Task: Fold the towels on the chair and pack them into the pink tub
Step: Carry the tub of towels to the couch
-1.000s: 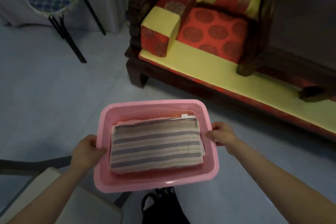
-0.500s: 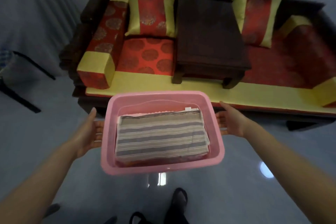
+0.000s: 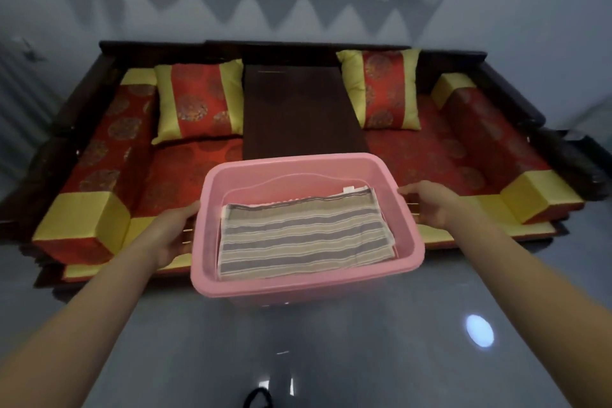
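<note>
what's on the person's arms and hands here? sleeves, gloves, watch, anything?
Nothing worn that shows. The left hand and right hand are bare: no gloves, rings or watch. The left forearm and right forearm are uncovered to the frame edge, so no sleeve is visible. No markings seen.

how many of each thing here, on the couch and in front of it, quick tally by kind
pink tub: 1
striped towel: 1 on top; anything beneath is mostly hidden
square pillows: 2
bolsters: 2
low wooden table: 1
hands: 2
Total: 9
</note>
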A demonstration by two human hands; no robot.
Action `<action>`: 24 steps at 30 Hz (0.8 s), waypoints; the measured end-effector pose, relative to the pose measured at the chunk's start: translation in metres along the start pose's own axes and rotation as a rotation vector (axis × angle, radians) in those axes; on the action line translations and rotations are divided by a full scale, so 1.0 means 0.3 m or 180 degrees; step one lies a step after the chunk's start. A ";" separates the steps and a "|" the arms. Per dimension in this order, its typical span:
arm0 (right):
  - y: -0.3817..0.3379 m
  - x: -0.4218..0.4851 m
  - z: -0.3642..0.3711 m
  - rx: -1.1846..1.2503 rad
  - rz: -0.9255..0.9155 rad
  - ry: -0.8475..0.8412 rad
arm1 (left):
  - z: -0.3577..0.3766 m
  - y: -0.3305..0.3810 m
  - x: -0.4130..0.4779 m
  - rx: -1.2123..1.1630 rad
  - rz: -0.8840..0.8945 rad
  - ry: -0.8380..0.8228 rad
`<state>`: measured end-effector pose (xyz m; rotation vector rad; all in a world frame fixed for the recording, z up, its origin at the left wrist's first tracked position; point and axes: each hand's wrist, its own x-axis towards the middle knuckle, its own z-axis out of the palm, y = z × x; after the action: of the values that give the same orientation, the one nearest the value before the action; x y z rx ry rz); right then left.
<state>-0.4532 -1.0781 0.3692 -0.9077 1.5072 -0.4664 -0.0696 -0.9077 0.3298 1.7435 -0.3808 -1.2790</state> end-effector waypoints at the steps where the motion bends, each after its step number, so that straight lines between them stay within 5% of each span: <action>1: -0.038 0.037 -0.019 0.0011 -0.0008 0.0039 | 0.037 0.048 0.034 0.0031 0.0021 0.0006; 13: -0.445 0.494 -0.153 0.0602 0.0115 0.0343 | 0.378 0.572 0.479 0.0189 0.0299 -0.0057; 24: -0.794 0.991 -0.099 0.0370 -0.0053 0.0276 | 0.514 0.779 0.899 0.0080 0.0244 0.0302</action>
<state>-0.3996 -1.4564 0.3610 -0.8184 1.5352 -0.6062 -0.0330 -1.2943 0.3507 1.7864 -0.4065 -1.1370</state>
